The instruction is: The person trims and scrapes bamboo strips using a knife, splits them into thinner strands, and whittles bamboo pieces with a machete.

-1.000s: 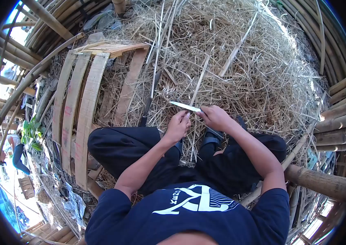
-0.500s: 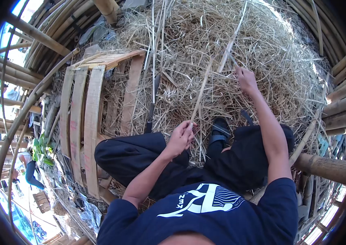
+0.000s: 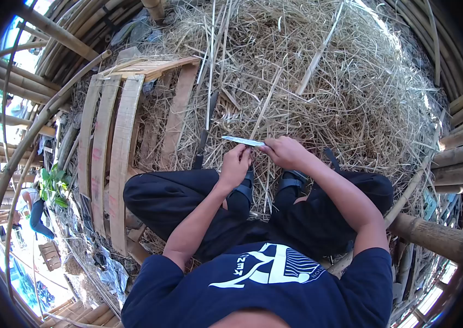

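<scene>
A slim bamboo strip slants over the near, middle part of the bed of shavings, its far end pointing away from the person. The left hand pinches its near end between thumb and fingers. The right hand is closed around the handle of a knife, whose blade lies crosswise over the strip just beyond the left fingertips, tip toward the left. Strapped sandals stand at the bed's near edge, below the hands. Left of the strip lies a long dark-handled tool, and beyond it, along the bed's left edge, a slatted wooden crate. A wider split strip lies toward the far edge. A thick bamboo pole juts in by the near right corner.
</scene>
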A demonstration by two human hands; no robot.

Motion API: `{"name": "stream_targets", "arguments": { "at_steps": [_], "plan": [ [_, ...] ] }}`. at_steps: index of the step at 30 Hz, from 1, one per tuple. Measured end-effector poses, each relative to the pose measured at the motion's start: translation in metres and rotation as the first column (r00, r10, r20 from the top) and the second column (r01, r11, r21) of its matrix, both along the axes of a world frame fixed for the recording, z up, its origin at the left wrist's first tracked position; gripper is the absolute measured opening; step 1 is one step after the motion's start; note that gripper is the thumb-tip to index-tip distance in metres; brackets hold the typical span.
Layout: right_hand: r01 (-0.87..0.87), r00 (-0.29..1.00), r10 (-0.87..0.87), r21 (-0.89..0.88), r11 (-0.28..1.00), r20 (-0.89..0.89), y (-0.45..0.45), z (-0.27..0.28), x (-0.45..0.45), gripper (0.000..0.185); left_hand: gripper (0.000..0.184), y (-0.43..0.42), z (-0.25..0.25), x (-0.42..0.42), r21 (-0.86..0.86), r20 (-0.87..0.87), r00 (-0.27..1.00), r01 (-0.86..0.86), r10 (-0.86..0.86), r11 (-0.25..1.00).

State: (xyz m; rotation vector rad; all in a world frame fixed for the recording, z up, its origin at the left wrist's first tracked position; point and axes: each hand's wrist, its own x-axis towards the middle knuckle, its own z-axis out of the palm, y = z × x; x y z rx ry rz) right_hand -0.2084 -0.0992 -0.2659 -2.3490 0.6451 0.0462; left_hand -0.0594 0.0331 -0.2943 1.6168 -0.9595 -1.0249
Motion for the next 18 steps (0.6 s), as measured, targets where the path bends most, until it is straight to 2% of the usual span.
{"name": "stream_targets", "arguments": {
  "at_steps": [6,13,15,16,18],
  "plan": [
    [-0.026,1.0,0.024,-0.079,0.997,-0.019,-0.016,-0.014,-0.004,0.042,0.021,0.0,0.011,0.0,0.033,0.107,0.993,0.048,-0.051,0.998],
    [-0.018,1.0,0.013,-0.189,0.982,-0.029,-0.032,-0.016,-0.002,0.045,0.018,-0.006,0.004,0.003,0.035,0.139,0.989,0.046,-0.051,0.998],
    [-0.003,1.0,0.01,-0.235,0.972,0.027,-0.038,-0.017,-0.001,0.046,0.018,-0.009,0.006,0.003,0.016,-0.044,0.999,-0.014,0.015,1.0],
    [-0.034,0.991,0.002,-0.234,0.972,-0.136,-0.039,-0.003,0.002,0.037,0.017,-0.009,0.009,0.004,0.018,-0.01,1.0,0.005,-0.005,1.0],
    [0.179,0.968,-0.202,-0.157,0.971,-0.15,-0.061,-0.031,-0.004,0.025,0.018,0.006,0.031,0.0,0.08,-0.032,0.999,0.019,-0.016,0.997]
  ]
}}
